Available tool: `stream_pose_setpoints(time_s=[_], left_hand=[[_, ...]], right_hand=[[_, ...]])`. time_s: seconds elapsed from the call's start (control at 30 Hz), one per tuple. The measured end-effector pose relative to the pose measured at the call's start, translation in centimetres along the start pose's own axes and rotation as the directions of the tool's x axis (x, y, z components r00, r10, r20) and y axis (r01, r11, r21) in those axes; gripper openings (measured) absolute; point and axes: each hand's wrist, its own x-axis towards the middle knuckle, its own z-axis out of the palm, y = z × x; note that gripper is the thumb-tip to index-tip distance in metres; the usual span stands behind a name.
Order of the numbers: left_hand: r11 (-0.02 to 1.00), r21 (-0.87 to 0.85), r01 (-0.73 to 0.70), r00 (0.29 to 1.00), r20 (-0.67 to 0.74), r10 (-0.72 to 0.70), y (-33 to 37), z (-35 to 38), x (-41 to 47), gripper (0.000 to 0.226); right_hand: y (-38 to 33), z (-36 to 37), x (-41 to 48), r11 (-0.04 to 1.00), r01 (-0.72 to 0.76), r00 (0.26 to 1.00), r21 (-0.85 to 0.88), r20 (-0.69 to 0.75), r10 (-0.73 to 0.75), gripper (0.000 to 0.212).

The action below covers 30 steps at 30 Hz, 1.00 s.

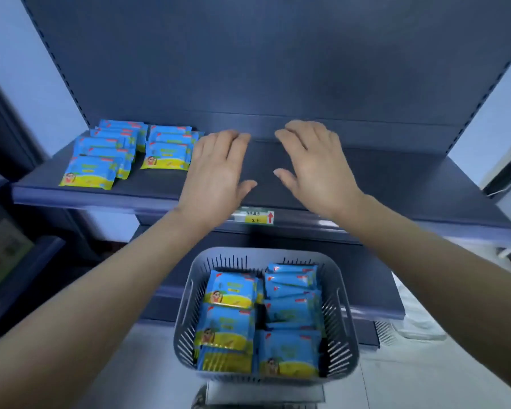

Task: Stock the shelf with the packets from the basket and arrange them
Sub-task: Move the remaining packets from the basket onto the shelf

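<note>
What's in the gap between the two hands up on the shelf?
Only bare dark shelf. The head view shows the left hand and right hand apart, with nothing else between them.

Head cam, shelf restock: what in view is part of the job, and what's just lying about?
Job: basket; basket packets; shelved packets at the left; shelf; left hand and right hand, both empty over the shelf.
Lying about: price label on the shelf edge; blurred goods on the left rack; white material at lower right.
</note>
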Motion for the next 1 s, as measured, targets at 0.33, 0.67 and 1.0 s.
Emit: stream_pose_setpoints(time_s=[0.33, 0.67, 1.0], left_hand=[[0.981, -0.114, 0.156, 0.807, 0.588, -0.059, 3.9, 8.1, -13.5, 0.064], [0.992, 0.078, 0.102, 0.425, 0.898, -0.114, 1.8, 13.2, -22.6, 0.071], [0.986, 0.131, 0.107, 0.258, 0.954, -0.155, 1.1, 15.0, -22.9, 0.086]], right_hand=[[-0.4, 9.4, -15.2, 0.998, -0.021, 0.809, 0.063, 0.588, -0.020, 0.050], [-1.4, 15.1, -22.6, 0.985, 0.161, 0.453, 0.056, 0.883, -0.124, 0.050], [-1.8, 17.2, -23.3, 0.995, 0.102, 0.374, -0.012, 0.927, -0.027, 0.034]])
